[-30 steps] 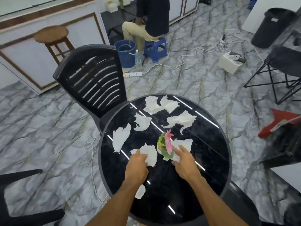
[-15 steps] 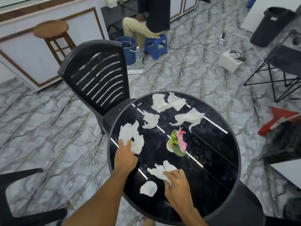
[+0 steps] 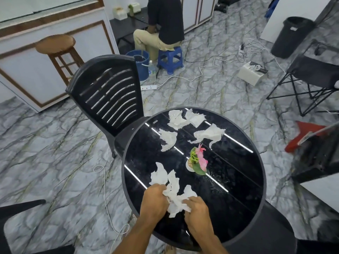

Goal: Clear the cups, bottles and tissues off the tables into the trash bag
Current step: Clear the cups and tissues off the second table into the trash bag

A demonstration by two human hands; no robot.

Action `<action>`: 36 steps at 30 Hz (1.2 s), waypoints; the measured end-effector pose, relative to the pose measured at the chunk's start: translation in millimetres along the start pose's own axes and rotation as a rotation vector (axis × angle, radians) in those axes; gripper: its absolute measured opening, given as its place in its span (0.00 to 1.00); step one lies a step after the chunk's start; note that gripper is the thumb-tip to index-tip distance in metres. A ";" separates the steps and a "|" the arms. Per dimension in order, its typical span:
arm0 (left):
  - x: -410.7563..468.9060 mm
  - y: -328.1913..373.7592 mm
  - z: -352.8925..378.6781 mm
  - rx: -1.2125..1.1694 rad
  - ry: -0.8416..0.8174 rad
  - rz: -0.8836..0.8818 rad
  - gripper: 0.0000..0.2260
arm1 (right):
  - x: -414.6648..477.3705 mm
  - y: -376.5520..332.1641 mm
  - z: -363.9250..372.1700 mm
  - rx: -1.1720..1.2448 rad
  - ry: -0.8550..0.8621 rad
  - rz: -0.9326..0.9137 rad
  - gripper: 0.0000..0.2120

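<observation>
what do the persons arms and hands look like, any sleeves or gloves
Both forearms are bare as far as the frame shows, with no sleeves in view. The left hand and right hand wear no gloves, and no rings, watch or bands show on the visible parts.

Both bare arms reach forward over the near edge of the surface. The left hand (image 3: 153, 198) and right hand (image 3: 197, 210) sit close together, fingers curled and pinching.
</observation>
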State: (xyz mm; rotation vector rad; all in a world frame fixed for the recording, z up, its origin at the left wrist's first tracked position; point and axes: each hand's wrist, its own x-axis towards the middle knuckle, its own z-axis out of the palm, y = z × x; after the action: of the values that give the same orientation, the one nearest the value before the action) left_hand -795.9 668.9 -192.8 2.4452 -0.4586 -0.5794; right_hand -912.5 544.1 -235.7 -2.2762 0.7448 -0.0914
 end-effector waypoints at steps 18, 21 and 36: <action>-129.7 262.3 111.9 -0.076 -0.315 0.606 0.06 | -161.0 106.8 -275.2 0.287 0.566 0.451 0.12; -191.1 317.3 145.8 -0.108 -0.325 0.715 0.03 | -227.5 136.4 -328.9 0.278 0.710 0.467 0.11; -555.6 458.9 347.3 -0.083 -0.860 1.261 0.06 | -633.9 271.1 -413.6 0.275 1.354 0.912 0.07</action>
State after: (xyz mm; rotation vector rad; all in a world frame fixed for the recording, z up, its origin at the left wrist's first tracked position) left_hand -1525.9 400.4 -5.8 1.2425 -1.9943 -0.9413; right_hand -1683.5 473.5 -19.1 -1.1642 2.1578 -1.2468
